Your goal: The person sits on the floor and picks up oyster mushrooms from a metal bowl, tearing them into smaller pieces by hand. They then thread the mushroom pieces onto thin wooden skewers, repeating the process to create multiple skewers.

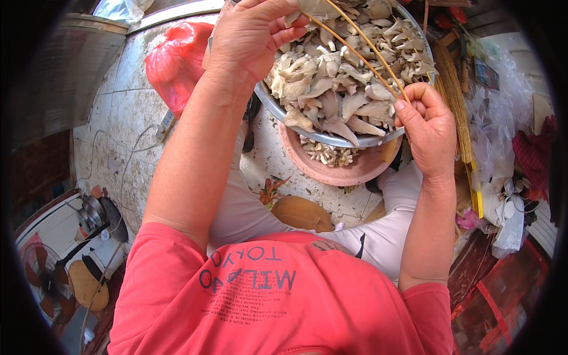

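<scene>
Two thin yellowish-brown sticks (355, 55) run diagonally over a wide metal basin (284, 116) heaped with grey oyster mushrooms (350, 84). My right hand (426, 124), at the basin's near right rim, pinches their lower ends between thumb and fingers. My left hand (257, 33) is raised over the basin's far left side, thumb and fingers closed around the sticks' upper end; a bit of mushroom shows by the fingertips. Below the metal basin, a pink plastic basin (319, 177) holds small pale mushroom pieces (330, 153).
A red plastic bag (177, 62) and a power strip (166, 124) with a cable lie on the tiled floor to the left. A straw broom (457, 120), clear plastic bags (497, 111) and a phone (487, 74) are at the right. A fan (46, 279) stands at the lower left.
</scene>
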The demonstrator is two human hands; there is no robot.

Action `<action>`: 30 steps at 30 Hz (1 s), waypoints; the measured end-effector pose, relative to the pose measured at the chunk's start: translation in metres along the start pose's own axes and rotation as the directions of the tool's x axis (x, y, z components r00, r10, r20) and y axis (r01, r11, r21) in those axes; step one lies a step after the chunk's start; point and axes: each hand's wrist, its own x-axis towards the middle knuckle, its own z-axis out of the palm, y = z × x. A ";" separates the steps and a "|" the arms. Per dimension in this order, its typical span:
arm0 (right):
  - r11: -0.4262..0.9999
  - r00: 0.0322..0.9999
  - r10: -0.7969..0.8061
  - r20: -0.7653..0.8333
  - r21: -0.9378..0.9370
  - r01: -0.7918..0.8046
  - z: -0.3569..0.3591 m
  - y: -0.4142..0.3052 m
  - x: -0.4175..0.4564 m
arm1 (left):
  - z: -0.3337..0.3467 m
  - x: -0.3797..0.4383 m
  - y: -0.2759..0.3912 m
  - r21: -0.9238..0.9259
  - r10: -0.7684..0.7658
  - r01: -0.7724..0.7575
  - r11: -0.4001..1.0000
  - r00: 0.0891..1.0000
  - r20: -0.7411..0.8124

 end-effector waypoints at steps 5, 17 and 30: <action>1.000 1.000 0.012 -0.002 0.013 -0.012 -0.002 0.004 0.000 | 0.004 -0.001 -0.003 0.159 0.082 -0.076 0.984 0.996 -0.029; 1.000 1.000 -0.002 0.004 0.008 0.002 -0.004 0.005 -0.001 | 0.001 -0.002 -0.013 0.063 -0.123 0.117 0.991 0.986 0.109; 0.998 0.998 -0.040 -0.052 0.051 0.043 0.012 0.006 0.006 | 0.043 -0.037 -0.041 0.208 -0.276 0.228 0.951 0.931 0.240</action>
